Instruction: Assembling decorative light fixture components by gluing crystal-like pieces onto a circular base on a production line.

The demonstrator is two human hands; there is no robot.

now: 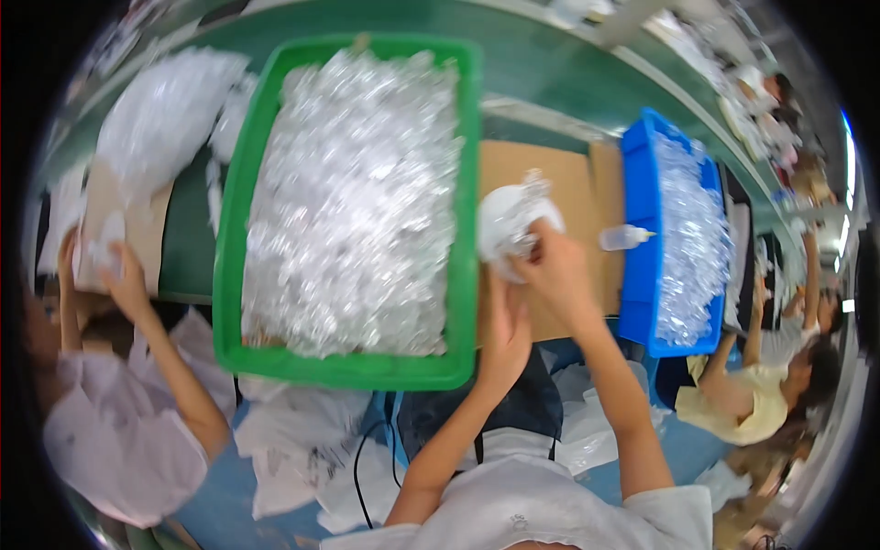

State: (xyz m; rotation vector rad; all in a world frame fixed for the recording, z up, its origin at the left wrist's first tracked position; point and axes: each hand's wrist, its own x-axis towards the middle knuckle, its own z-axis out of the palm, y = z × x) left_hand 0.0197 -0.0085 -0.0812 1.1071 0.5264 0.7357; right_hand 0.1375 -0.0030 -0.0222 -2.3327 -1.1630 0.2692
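Note:
My left hand (pixel 506 335) is closed at the lower edge of a smooth white round piece (pixel 495 206), gripping it over a cardboard sheet (pixel 596 202). With thumb and fingers pinched, my right hand (pixel 561 275) holds a small clear plastic part (pixel 529 242) against the front of that piece. More shiny clear plastic (pixel 535 183) shows at its upper right edge. My fingers hide some of the contact, and the exact kind of the white piece cannot be made out.
Left of my hands stands a green crate (pixel 466 183) heaped with clear plastic parts. A blue bin (pixel 642 220) of similar parts is at the right, a small squeeze bottle (pixel 620 238) beside it. Co-workers' hands (pixel 128 280) are busy at far left; others sit at far right.

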